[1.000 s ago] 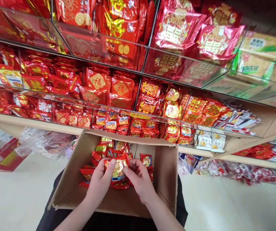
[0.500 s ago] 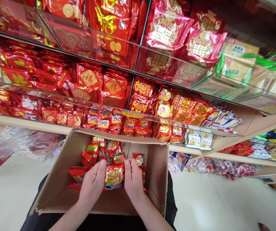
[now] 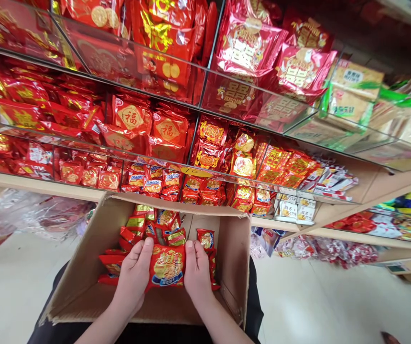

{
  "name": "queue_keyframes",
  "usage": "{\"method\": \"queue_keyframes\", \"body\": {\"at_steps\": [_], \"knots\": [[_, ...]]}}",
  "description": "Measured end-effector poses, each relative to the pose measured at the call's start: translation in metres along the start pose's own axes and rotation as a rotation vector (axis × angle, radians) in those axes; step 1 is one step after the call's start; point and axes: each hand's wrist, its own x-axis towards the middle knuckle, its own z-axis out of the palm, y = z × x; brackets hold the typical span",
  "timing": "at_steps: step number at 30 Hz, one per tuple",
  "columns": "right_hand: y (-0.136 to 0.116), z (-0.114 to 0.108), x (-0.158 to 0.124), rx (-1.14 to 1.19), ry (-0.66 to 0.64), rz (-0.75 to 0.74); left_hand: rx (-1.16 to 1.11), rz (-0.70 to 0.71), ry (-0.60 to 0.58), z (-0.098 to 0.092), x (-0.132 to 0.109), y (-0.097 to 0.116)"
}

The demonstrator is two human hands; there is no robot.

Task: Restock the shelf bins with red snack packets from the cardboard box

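A red snack packet (image 3: 167,266) with gold and blue print is stretched between my two hands, its front facing up. My left hand (image 3: 136,267) pinches its left edge, thumb on top. On the opposite edge, my right hand (image 3: 195,266) grips in the same way. Both hands are inside an open cardboard box (image 3: 169,313) resting on my lap. Several similar red packets (image 3: 169,220) lie in the box beyond my hands, others along its left side. One packet (image 3: 205,239) stands by the right wall, partly hidden behind my right hand.
Just past the box stands a shelf unit (image 3: 263,222) with clear dividers, filled with mostly red packets (image 3: 169,129). Plastic-wrapped bags (image 3: 40,215) lie on the floor at left, with more bags (image 3: 327,248) under the shelf at right. Pale floor tiles (image 3: 316,296) show beside me.
The packet has turned its face more toward me and shows wider between my hands. My left hand has shifted slightly left and down.
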Motion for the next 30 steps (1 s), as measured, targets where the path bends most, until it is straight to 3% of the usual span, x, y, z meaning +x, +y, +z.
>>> {"method": "queue_keyframes", "body": {"at_steps": [5, 10, 15, 24, 30], "knots": [[0.003, 0.006, 0.0, 0.239, 0.003, 0.124, -0.093, -0.169, 0.101, 0.009, -0.005, 0.008], [0.008, 0.01, 0.001, 0.388, 0.026, 0.173, -0.105, -0.216, 0.09, 0.013, -0.006, 0.009], [0.007, 0.01, 0.001, 0.453, -0.007, 0.171, -0.112, -0.196, 0.106, 0.012, -0.006, 0.009], [0.001, 0.009, -0.001, 0.427, 0.045, 0.131, -0.124, -0.084, 0.044, 0.01, -0.005, 0.001], [0.002, 0.007, 0.0, 0.446, 0.025, 0.142, -0.102, -0.094, 0.051, 0.009, -0.005, 0.0]]}}
